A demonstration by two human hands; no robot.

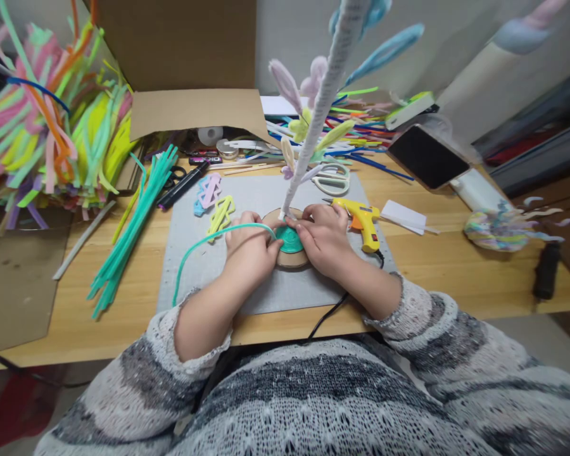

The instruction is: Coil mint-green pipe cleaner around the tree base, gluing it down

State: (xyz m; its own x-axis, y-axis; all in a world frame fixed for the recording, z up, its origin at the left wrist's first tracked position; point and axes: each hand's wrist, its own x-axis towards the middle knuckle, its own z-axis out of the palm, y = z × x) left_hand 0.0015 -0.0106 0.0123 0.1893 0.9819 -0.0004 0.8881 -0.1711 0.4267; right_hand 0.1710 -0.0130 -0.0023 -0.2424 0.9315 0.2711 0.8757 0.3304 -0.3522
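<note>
A round cardboard base [293, 259] lies on the grey cutting mat [247, 294]. On top of it, a teal pipe cleaner is wound into a flat coil [289, 241], and its loose end [189, 254] arcs out across my left wrist. My left hand [253, 244] pinches this pipe cleaner at the coil's left edge. From the other side, my right hand [323, 235] grips the base, its thumb pressed against the coil. Between my hands rises a tall white wrapped stem [313, 130], leaning right, with pastel loop petals [285, 85] on it. My fingers hide where stem and base meet.
A yellow glue gun [363, 221] and white-handled scissors [331, 180] lie right of my hands. Leftward are teal pipe cleaners [135, 228], a black marker [183, 185] and zigzag pieces [221, 215]. A phone [427, 156] rests farther right; a large pipe-cleaner bundle [47, 120] fills the back left.
</note>
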